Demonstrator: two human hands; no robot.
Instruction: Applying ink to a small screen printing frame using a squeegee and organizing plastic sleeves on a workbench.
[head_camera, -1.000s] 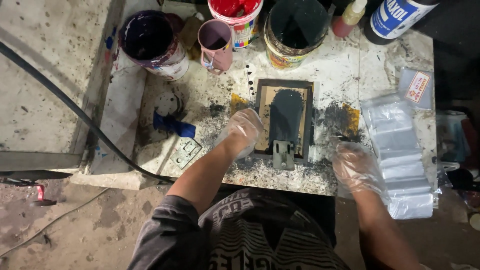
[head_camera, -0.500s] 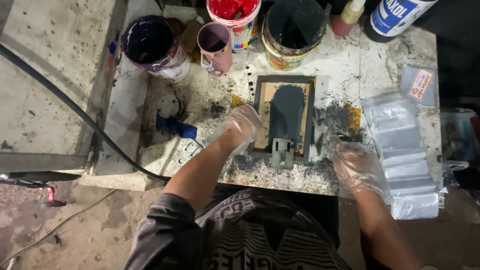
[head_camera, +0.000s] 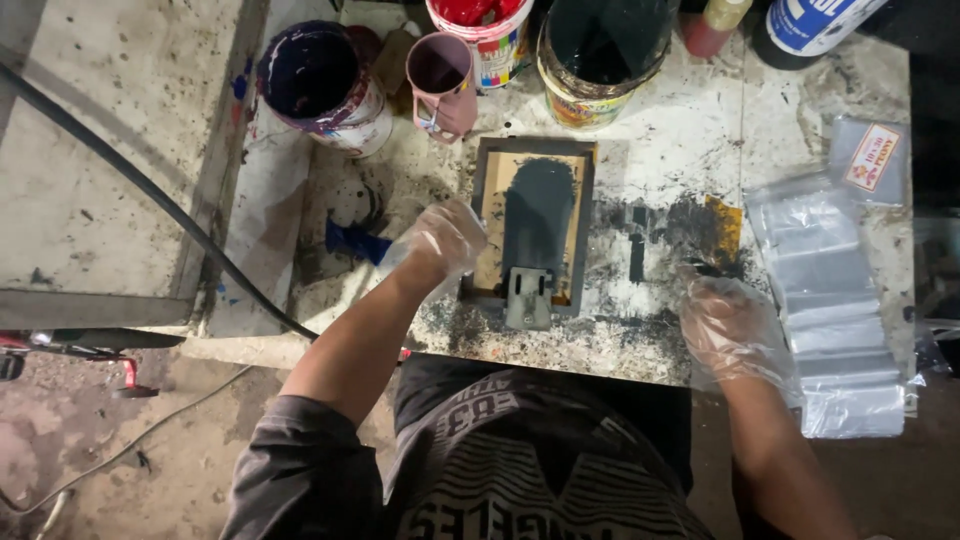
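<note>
A small wooden printing frame with a dark inked screen and a metal hinge clamp lies on the stained white worktop. My left hand, in a thin clear glove, grips the frame's left edge. My right hand, also gloved, rests on the worktop to the right of the frame. It holds nothing, and its fingertips are at a black ink smear. A stack of clear plastic bags lies just right of that hand.
Open paint cans stand along the back: a dark purple one, a red one and a black one, with a pink cup between them. A black cable crosses the left slab. A blue smear marks the worktop.
The view shifted slightly; both hands and the frame stay in place.
</note>
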